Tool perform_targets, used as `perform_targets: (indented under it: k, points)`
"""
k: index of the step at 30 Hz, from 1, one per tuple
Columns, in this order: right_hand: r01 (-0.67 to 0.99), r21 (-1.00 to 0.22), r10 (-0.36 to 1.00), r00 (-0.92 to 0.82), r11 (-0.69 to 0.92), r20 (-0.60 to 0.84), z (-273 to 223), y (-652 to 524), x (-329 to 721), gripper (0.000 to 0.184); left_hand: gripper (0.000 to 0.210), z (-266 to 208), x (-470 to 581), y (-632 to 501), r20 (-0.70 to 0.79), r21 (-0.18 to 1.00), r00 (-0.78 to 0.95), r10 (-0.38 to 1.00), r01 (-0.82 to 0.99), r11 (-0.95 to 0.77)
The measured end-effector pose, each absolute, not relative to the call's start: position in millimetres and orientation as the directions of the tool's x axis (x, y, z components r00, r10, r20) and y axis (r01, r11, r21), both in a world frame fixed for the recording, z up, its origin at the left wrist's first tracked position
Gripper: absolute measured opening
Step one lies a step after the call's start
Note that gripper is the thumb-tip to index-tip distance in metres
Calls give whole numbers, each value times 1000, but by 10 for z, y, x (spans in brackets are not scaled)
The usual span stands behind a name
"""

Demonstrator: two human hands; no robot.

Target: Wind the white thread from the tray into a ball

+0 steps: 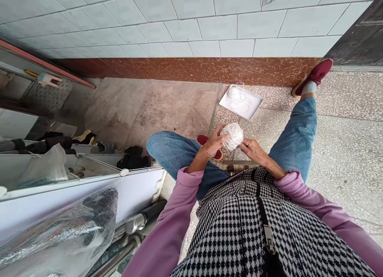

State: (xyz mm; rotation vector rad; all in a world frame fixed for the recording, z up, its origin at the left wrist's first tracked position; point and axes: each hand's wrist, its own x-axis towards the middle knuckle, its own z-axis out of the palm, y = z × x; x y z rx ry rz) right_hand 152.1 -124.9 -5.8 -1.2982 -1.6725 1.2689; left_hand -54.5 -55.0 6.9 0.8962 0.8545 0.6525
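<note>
A ball of white yarn (232, 135) is held up in front of my lap. My left hand (214, 141) wraps around its left side, with the thumb lying across the front. At the ball's lower right, my right hand (253, 150) has its thumb and fingers pinched together; whatever is between them is too small to make out, though a strand of the yarn may be there. On the floor beyond the ball lies a shallow white box lid (253, 108) with loose coils of white cord (237, 98) in it.
A tiled wall (203, 27) with a brown skirting runs along the far side. At left stands a white shoe rack (131, 179) with several shoes and clear plastic bags. A metal tube frame (136, 225) is close by my left arm. My feet in red shoes (317, 75) rest apart.
</note>
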Motion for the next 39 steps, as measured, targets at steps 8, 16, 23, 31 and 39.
perform_targets:
  k: [8,16,23,31,39]
  points:
    - [406,-904,933,-359,130,-27,315,-1386,1572,53,73,156,-506,-507,-211,940,394,895,334,75]
    - [329,-940,958,-287,89,-10,557,-1109,1858,54,68,159,-564,-564,-270,947,734,623,319,34]
    - [101,-995,950,-307,-21,-51,224,-951,1748,57,84,60,-548,-596,-316,940,798,513,188,286]
    - [-5,-997,982,-173,-73,-71,2,-1011,1740,61,81,264,-483,-561,-396,721,487,778,-360,592]
    - [-80,-949,932,-233,-305,-279,-207,-1017,2112,50,51,1029,-936,-25,-338,694,23,941,-669,266]
